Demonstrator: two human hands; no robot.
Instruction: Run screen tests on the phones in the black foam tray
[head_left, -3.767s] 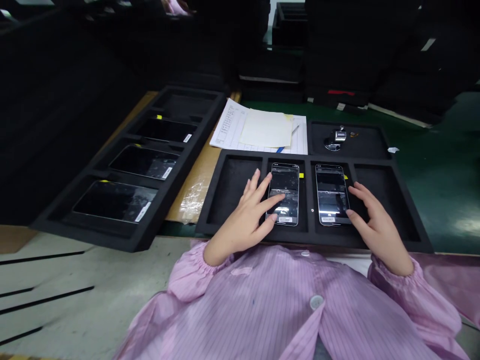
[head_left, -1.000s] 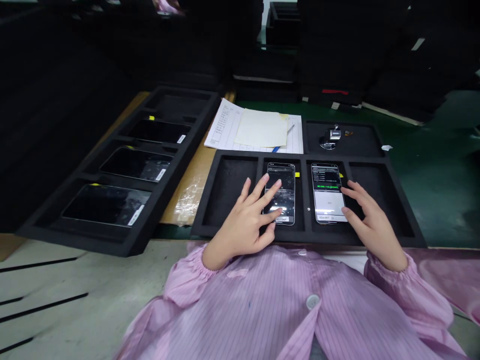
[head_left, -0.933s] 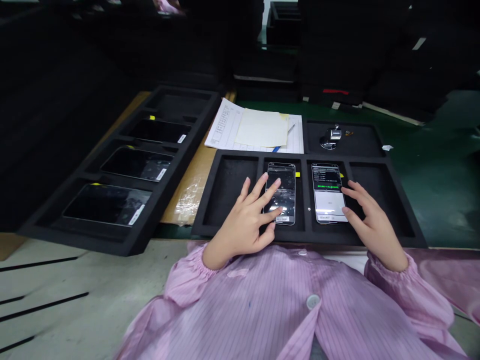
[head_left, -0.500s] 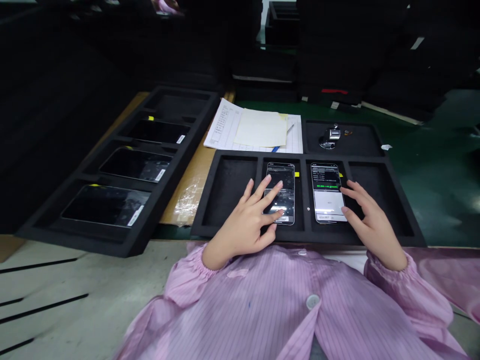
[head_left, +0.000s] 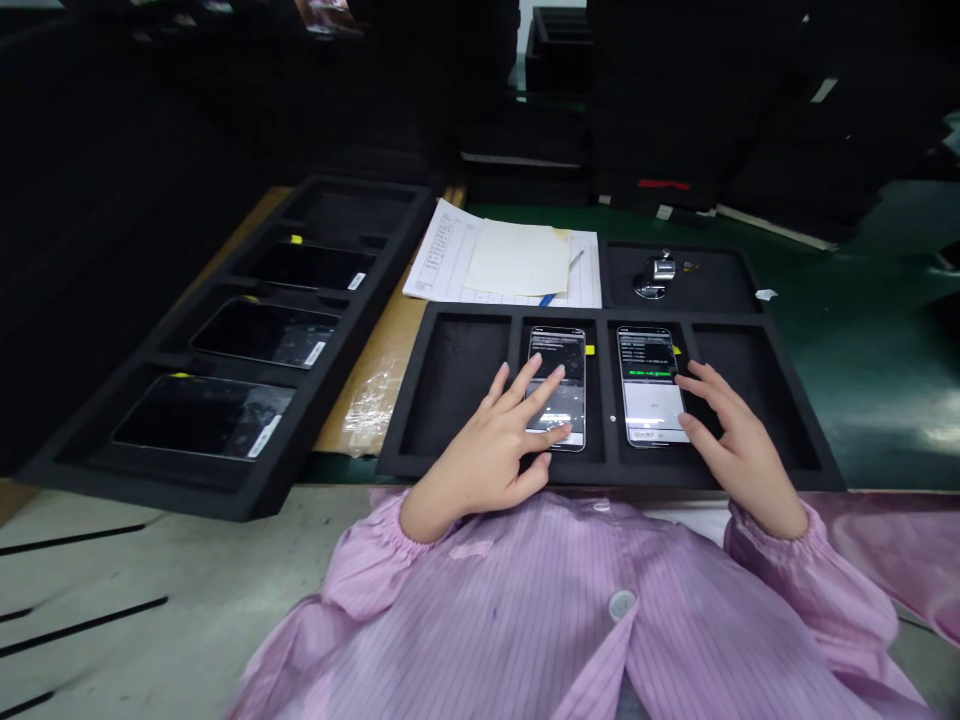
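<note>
My left hand (head_left: 504, 437) lies with its fingers spread over a smartphone (head_left: 564, 385), partly covering the left side of its lit screen. Beside the edge of a second smartphone (head_left: 649, 410) is my right hand (head_left: 731, 437), fingers apart, the thumb and forefinger at the phone's right side. That phone shows green text on a dark upper half and a pale lower half. Both phones rest in separate middle compartments of a black foam tray (head_left: 611, 465), each with a yellow tab near its right edge. Whether the fingertips press on the glass I cannot tell.
To the left, another black tray (head_left: 277, 490) holds three dark-screened phones (head_left: 206, 415) on a cardboard box (head_left: 367, 405). Behind the front tray lie paper sheets (head_left: 517, 258) with a blue pen (head_left: 547, 299). A shiny metal object (head_left: 655, 275) sits in the tray section at the back.
The left phone's screen has changed, now showing lines of text at the top. My left fingers have shifted slightly over it. The whole view has moved a little; my right hand keeps its place.
</note>
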